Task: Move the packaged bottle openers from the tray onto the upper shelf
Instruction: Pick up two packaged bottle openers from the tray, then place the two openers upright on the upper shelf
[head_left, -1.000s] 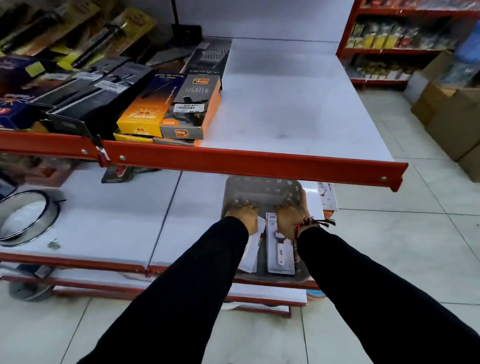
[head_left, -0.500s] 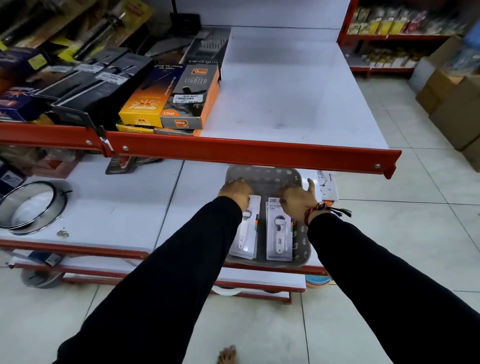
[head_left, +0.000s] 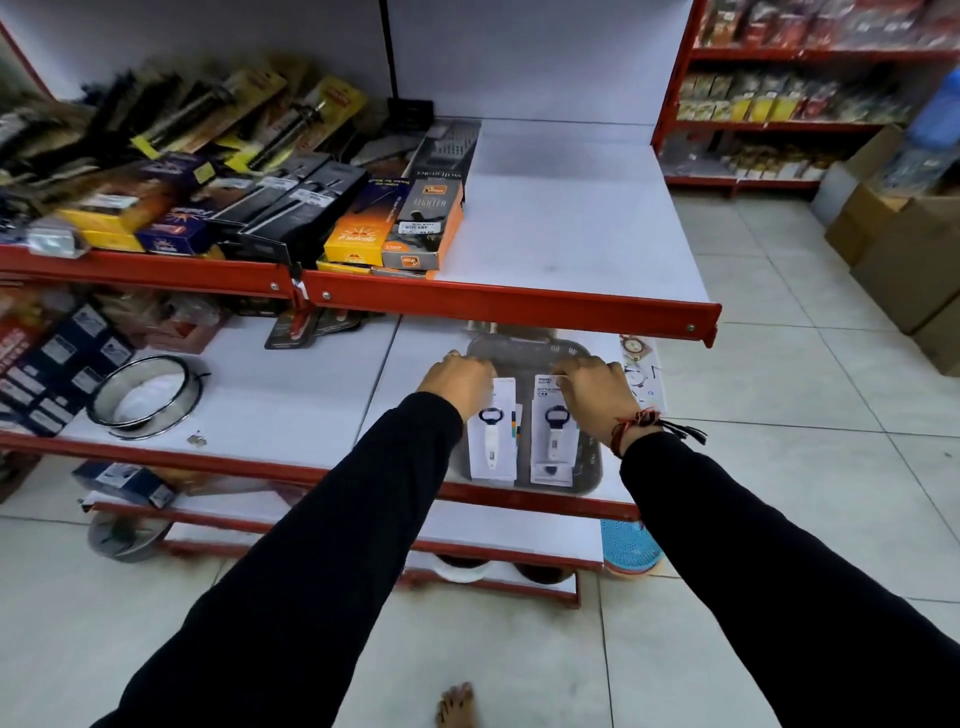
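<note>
Two packaged bottle openers lie side by side in a grey perforated tray (head_left: 590, 470) on the lower shelf. Each is a white card with a white-handled opener: the left package (head_left: 491, 447) and the right package (head_left: 553, 441). My left hand (head_left: 457, 384) has its fingers curled over the top end of the left package. My right hand (head_left: 595, 395), with a red thread at the wrist, grips the top end of the right one. Both packages rest flat in the tray. The upper shelf (head_left: 571, 234) is a white board directly above, bare on its right half.
The upper shelf's red front rail (head_left: 519, 306) overhangs the tray's far end. Lighter boxes (head_left: 423, 223) and other cartons fill its left half. A round metal ring (head_left: 143, 395) lies on the lower shelf. Cardboard boxes (head_left: 904, 249) stand on the tiled floor at right.
Both hands have slid from the middle of the packages to their top ends, uncovering the openers. The view has tilted up, showing more of the upper shelf.
</note>
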